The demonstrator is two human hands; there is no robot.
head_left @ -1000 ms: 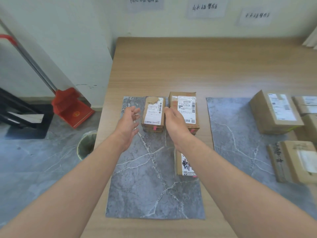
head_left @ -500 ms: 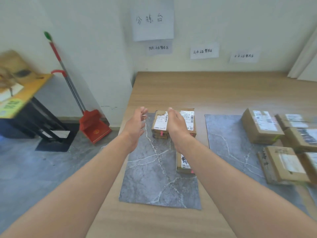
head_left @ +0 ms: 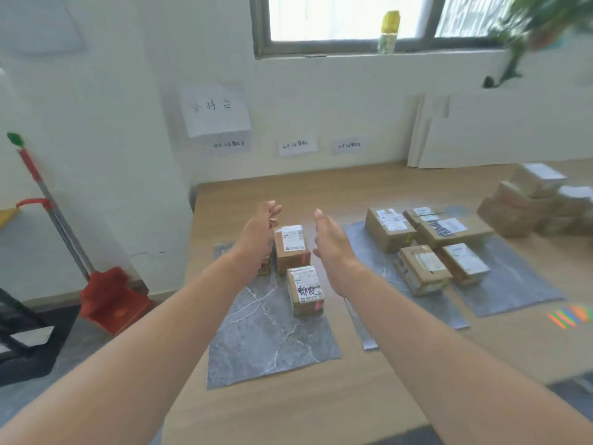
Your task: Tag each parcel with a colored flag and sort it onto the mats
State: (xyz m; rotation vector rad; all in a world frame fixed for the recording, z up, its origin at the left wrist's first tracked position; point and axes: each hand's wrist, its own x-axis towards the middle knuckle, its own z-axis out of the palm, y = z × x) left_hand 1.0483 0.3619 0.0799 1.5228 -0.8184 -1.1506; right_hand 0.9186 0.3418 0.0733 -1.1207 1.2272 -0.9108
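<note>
On the left grey marble mat [head_left: 263, 342] stand two small cardboard parcels with pink flags: a far one [head_left: 291, 248] and a near one [head_left: 305, 290]. A third parcel [head_left: 265, 267] is mostly hidden behind my left hand [head_left: 260, 232]. My left hand hovers open just left of the far parcel. To that parcel's right, my right hand [head_left: 330, 244] is open and holds nothing. The right mat [head_left: 500, 293] carries several parcels [head_left: 420, 273] with green flags. A fan of colored flags [head_left: 569, 317] lies on the table at the right edge.
A pile of untagged parcels [head_left: 539, 203] sits at the far right of the wooden table [head_left: 321, 406]. Paper labels [head_left: 296, 145] hang on the wall behind. A red dustpan and broom [head_left: 109, 297] lean at the left, off the table.
My right hand has let go of the small parcel and both hands have lifted and spread apart. The view has tilted up and swung right, showing the window and more parcels.
</note>
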